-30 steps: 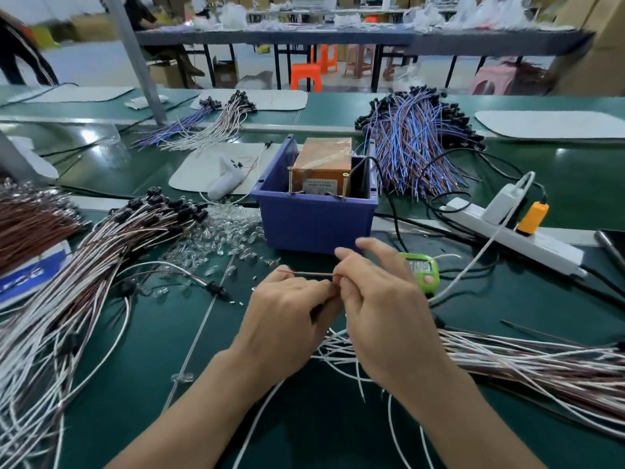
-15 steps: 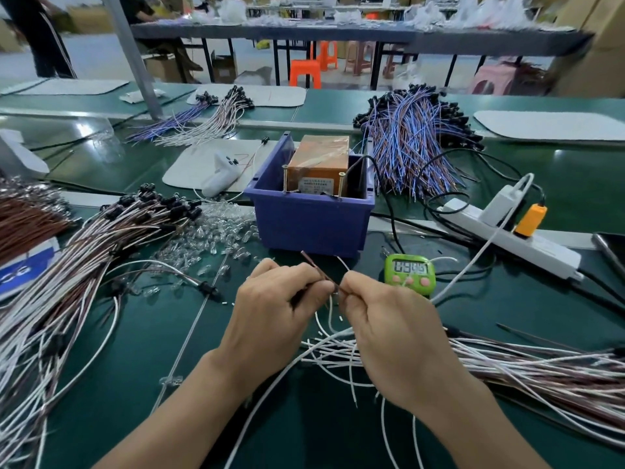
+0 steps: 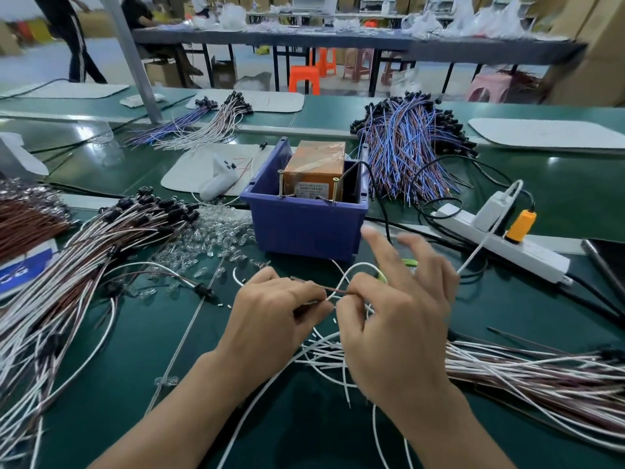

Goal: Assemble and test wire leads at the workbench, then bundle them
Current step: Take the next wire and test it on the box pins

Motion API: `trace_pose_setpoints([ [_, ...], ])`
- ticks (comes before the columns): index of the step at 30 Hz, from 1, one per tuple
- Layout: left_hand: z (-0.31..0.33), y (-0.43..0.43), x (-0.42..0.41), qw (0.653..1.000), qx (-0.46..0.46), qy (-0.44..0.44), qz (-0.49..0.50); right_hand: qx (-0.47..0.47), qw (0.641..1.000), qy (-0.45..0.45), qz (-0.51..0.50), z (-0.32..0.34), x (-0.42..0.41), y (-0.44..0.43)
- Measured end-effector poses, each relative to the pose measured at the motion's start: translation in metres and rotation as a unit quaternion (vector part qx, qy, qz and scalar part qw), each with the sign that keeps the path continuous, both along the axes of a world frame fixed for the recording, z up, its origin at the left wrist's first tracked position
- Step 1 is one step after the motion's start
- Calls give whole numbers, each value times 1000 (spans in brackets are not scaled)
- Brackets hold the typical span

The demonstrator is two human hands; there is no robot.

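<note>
Left hand (image 3: 270,319): fingers curled, pinching the brown wire lead (image 3: 338,291) at its left part.
Right hand (image 3: 395,333): thumb and one finger pinch the same lead; the other fingers are spread wide and blurred.
Brown wire lead: held between both hands above the worktop (image 3: 169,333), near the blue bin (image 3: 304,228).
Blue bin: open-topped and central. An orange box (image 3: 314,170) in clear film stands inside, and a black cable (image 3: 378,194) passes over its right rim.
Stock: left heap of leads (image 3: 84,265) and right heap of leads (image 3: 541,377) flank the hands.
</note>
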State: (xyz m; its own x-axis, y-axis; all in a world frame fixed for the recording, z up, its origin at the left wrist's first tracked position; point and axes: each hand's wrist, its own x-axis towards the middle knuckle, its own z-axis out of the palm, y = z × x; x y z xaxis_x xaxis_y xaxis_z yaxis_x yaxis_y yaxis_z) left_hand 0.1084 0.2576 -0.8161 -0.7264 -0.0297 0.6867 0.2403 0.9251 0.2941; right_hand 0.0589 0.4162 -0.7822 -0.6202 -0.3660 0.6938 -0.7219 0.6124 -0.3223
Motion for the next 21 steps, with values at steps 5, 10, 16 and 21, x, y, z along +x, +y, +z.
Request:
trace_pose_setpoints([
  [5, 1, 0, 2, 998, 33, 36, -29, 25, 964, -164, 208, -3, 10, -11],
  [10, -5, 1, 2, 997, 63, 29, -23, 60, 966, -198, 155, 5, 3, -8],
  [16, -2, 2, 0, 995, 77, 38, -44, 56, 991, -113, 38, 14, 2, 1],
  [21, 6, -19, 1, 989, 133, 43, 46, 34, 985, -126, -109, 18, -18, 17],
])
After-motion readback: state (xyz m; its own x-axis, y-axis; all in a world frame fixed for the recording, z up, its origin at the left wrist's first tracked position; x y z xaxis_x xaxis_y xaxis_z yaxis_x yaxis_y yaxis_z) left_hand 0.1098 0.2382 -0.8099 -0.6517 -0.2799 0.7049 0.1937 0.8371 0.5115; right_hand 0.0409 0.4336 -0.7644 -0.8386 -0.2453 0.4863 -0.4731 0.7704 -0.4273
